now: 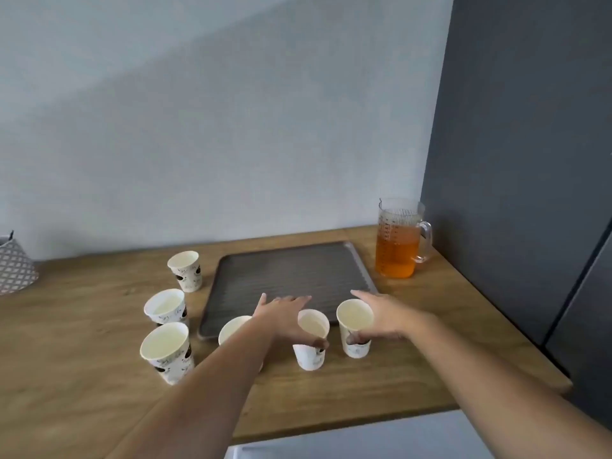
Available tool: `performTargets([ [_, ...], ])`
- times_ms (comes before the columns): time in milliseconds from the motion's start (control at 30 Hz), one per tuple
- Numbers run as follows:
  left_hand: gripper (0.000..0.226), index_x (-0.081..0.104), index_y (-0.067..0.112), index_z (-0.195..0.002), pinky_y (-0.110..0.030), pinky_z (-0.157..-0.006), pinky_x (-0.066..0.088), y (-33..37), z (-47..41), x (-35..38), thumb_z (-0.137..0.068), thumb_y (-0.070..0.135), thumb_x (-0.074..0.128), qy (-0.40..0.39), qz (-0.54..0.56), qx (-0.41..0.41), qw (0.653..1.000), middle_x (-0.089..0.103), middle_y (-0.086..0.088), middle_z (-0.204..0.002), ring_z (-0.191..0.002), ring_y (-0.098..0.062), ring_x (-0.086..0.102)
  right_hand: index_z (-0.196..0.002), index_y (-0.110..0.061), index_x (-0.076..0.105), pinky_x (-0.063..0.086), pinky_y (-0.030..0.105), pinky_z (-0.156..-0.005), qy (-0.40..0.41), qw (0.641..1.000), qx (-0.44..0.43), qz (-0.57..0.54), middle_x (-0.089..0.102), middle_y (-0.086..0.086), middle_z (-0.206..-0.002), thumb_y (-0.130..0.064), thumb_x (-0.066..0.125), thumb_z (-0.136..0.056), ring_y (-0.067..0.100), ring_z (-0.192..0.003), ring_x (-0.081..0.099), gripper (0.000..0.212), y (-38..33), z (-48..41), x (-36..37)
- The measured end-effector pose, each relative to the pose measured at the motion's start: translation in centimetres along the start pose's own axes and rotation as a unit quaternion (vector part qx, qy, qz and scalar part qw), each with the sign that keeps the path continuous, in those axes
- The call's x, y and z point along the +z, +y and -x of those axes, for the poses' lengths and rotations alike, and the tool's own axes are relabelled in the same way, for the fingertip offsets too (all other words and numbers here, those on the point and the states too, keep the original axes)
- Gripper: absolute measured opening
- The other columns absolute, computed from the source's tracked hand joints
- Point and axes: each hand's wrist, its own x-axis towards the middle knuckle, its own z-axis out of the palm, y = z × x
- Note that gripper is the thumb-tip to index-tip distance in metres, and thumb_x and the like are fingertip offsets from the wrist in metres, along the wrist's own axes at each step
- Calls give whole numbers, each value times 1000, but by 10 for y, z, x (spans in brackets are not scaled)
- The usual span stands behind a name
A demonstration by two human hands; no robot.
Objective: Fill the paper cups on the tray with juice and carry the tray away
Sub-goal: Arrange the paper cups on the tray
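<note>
Both arms reach over the desk (430,326): left hand (284,316) and right hand (385,314) each grip a paper cup (311,339) by the near tray (291,273) edge; four cups stand left, juice jug (397,246) far right.

A: Where is the tray (288,276)?
B: On the counter (430,359), toward its back edge. Nothing stands on it.
A: And the jug (399,240)?
B: Just right of the tray, near the counter's back right corner, with juice (395,253) in it.
A: The paper cups?
B: All on the counter, off the tray. Three stand left of it: one (186,271) by its far left side, one (165,308) nearer, one (167,352) nearest the front edge. Three line the tray's near edge: one (231,329) partly behind the left forearm, one (311,339) in the middle, one (355,327) at the right.
A: Anything else?
B: A basket (15,266) at the counter's far left, against the wall.
</note>
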Motion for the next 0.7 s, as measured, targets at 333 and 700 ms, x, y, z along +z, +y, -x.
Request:
performTargets([
  [333, 76, 51, 36, -120, -34, -94, 45, -5, -7, -10, -52, 57, 76, 49, 83, 28, 995, 63, 11, -109, -104, -15, 57, -124, -30, 51, 45, 29, -89, 77, 997, -23, -19, 56, -8, -124, -39, 84, -54, 13, -108, 53, 78, -4, -20, -1],
  [700, 77, 48, 23, -120, -36, -87, 51, -43, -53, -93, -53, 47, 79, 142, 136, 37, 980, 59, 4, -110, -100, -18, 57, -127, -30, 50, 48, 30, -90, 139, 989, 5, -57, 59, -4, -124, -40, 84, -56, 16, -106, 57, 79, -29, -78, -63],
])
